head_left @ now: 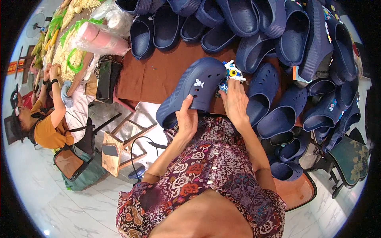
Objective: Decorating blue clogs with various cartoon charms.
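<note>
My left hand [187,119] is closed on a navy clog [204,75], thumb on top, fingers out of sight beneath. The clog's toe points away to the right; a white mouse-shaped charm [199,83] sits on its holed upper. Close beside the toe, my right hand [237,101] has its fingers bunched against a cluster of small shoe charms [233,71] in white, blue and yellow. A blue charm [224,87] shows by its thumb. How much of the cluster it holds and how much lies on the table is partly hidden.
Many navy clogs [291,37] are heaped along the far and right sides of the brown tabletop [147,79]. A pink wrapped roll [101,37] and a dark phone [104,79] lie left. Beyond, a person in orange [51,127] works; a wooden stool [113,152] stands nearer.
</note>
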The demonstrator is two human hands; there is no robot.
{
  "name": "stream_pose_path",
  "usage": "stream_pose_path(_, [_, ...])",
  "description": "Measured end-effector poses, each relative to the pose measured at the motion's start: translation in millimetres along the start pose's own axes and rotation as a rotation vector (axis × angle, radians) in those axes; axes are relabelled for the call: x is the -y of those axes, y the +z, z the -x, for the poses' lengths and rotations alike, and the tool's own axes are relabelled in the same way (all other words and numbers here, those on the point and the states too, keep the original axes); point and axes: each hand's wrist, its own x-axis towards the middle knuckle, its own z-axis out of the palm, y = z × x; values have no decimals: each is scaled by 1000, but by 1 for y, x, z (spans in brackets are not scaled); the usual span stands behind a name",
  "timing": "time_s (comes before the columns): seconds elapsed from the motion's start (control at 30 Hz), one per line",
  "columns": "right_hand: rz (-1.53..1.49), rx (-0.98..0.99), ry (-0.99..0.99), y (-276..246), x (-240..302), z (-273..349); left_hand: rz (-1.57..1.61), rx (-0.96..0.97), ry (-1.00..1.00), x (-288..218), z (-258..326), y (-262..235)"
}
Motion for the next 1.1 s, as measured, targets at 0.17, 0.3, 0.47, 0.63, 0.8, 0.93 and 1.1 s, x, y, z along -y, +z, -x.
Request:
stream_pose_path(0.17, [-63, -26, -33, -5, 1, 6, 20, 70, -85, 3, -4, 0])
stream_pose_path(0.3, [-152, -133, -58, -11, 7, 5, 5, 61, -72, 4, -6, 6])
stream_pose_path(0.47, [-428, -73, -25, -13, 28, 1, -80, 75, 0, 9, 4, 7])
stream_pose_path(0.63, [-524, -3, -40, -3, 41, 0, -375, 139, 259, 20, 20, -9])
stream_pose_path(0.8, [-526, 2, -103, 3, 39, 4, -541, 173, 298, 14, 22, -21])
stream_pose_path(0.93, [-313, -139, -270, 11, 37, 7, -532, 140, 265, 13, 24, -19])
stream_pose_path(1.1, [-296, -180, -279, 14, 40, 13, -648, 158, 359, 8, 33, -8])
